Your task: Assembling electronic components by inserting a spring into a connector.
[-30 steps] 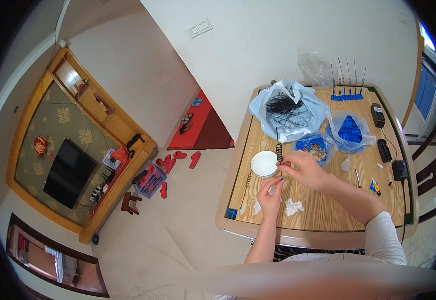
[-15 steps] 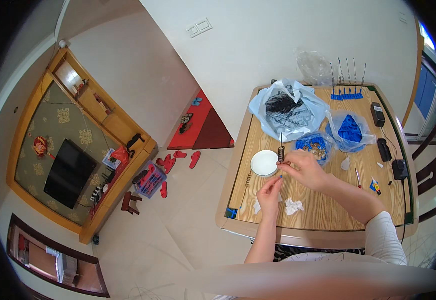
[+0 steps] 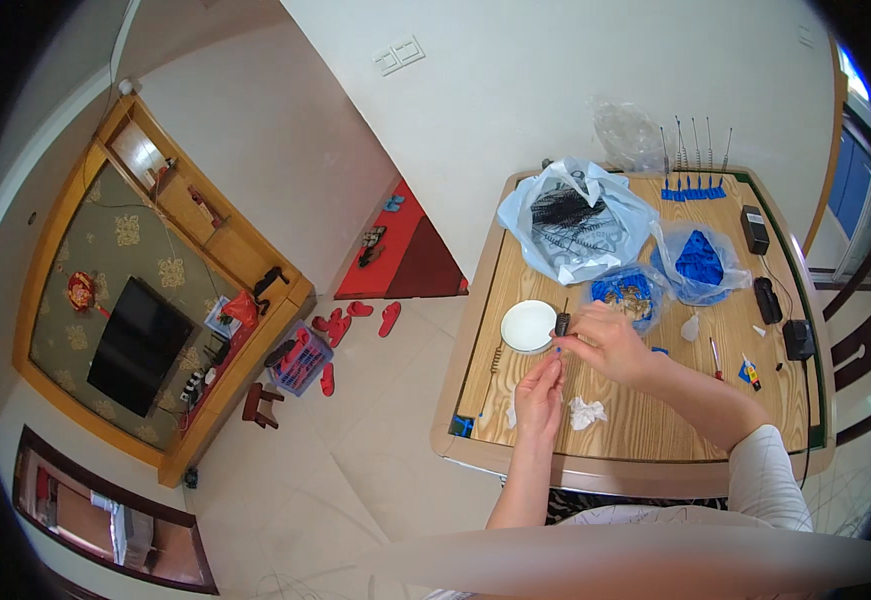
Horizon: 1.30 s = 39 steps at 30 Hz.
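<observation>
Fingers of the right hand (image 3: 606,340) pinch a small dark cylindrical piece (image 3: 562,323), held upright at the fingertips just above the wooden tabletop (image 3: 656,420) and right beside the round white dish (image 3: 529,326). The left hand (image 3: 539,390) rises from the near edge with its fingertips pressed together, pointing up toward the dark piece; whether something thin sits between them is too small to tell. The two hands are close, with a narrow gap between them.

The dish lies near the left edge of the tabletop, about midway along it. A crumpled white scrap of paper (image 3: 585,411) lies just right of the left hand, toward the near edge. Bare wood runs along the near edge and the near right corner, the widest open stretch on the table.

Behind the hands, a large pale blue plastic bag (image 3: 574,225) with dark wiry contents fills the far left part. A smaller clear bag of blue and yellowish bits (image 3: 629,290) sits just beyond the right hand, and another clear bag with a blue mass (image 3: 701,260) lies to its right. A row of thin metal rods with blue bases (image 3: 694,185) stands along the far edge. Black oblong devices (image 3: 768,298) line the right edge, with a small red-handled tool (image 3: 716,357) nearby.

Left of the table lies open pale tiled floor (image 3: 376,450).
</observation>
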### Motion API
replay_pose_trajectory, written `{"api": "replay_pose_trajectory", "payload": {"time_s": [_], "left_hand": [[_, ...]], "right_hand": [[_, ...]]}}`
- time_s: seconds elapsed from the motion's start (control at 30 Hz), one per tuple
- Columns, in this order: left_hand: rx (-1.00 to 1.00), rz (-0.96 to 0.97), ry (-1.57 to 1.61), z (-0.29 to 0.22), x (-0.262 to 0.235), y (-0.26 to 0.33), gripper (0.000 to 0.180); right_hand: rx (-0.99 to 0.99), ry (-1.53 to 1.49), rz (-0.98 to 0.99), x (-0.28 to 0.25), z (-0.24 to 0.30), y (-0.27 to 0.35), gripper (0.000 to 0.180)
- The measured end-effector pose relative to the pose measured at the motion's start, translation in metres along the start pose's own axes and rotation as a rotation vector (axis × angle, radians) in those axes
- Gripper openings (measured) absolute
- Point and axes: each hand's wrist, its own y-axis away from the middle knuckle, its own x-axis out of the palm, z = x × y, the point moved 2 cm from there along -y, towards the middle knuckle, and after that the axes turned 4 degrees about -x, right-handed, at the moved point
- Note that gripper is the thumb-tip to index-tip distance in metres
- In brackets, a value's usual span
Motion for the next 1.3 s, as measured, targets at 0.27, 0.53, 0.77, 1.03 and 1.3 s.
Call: {"api": "replay_pose_trajectory", "payload": {"time_s": [0.27,0.53,0.77,1.03,1.3], "left_hand": [[-0.027,0.024,0.048,-0.005,0.008,0.010,0.024],[-0.343,0.099,0.174,0.043,0.007,0.027,0.034],[-0.706,0.140,0.309,0.128,-0.016,0.046,0.042],[-0.758,0.263,0.286,0.139,-0.021,0.044,0.040],[-0.699,0.321,0.278,0.135,-0.016,0.047,0.046]], "right_hand": [[-0.081,-0.020,-0.060,-0.001,0.005,0.001,0.012],[0.123,0.070,0.032,-0.008,-0.014,0.063,0.010],[0.495,0.115,-0.102,-0.008,-0.046,0.165,0.006],[0.565,0.038,-0.218,-0.014,-0.058,0.201,0.006],[0.589,-0.019,-0.205,-0.016,-0.063,0.205,0.008]]}}
